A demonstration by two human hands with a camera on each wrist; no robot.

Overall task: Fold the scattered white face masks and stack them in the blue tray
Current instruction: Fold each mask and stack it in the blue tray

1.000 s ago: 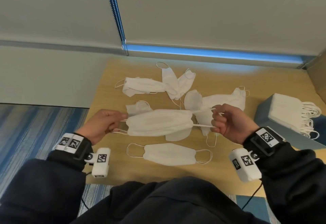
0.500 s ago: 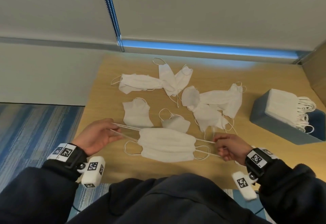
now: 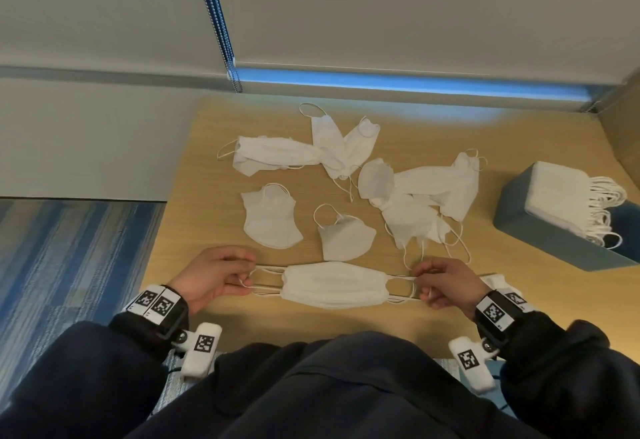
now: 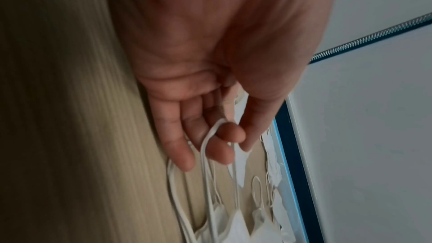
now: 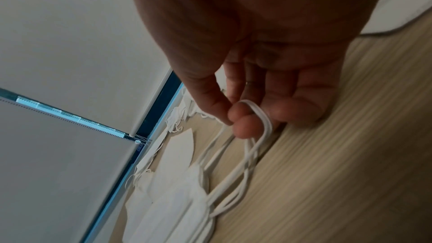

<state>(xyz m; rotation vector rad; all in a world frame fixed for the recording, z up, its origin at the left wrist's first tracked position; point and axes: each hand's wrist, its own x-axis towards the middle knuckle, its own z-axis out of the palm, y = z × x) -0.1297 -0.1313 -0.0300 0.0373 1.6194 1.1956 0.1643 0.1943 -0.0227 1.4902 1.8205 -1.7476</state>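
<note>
A flat white mask is stretched by its ear loops between my two hands, low over the wooden table near its front edge. It seems to lie on a second mask, whose loops show beside it. My left hand pinches the left ear loop, and my right hand pinches the right ear loop. The blue tray stands at the right with a stack of folded masks in it. Several crumpled masks lie scattered beyond my hands.
The table's left edge drops to striped blue carpet. A window blind with a bead cord stands behind the table. A side panel closes off the right. Bare wood shows between the scattered masks and the tray.
Both hands have brought the stretched mask down and toward me, onto the mask that lay by the front edge. The pull on the ear loops has widened.
</note>
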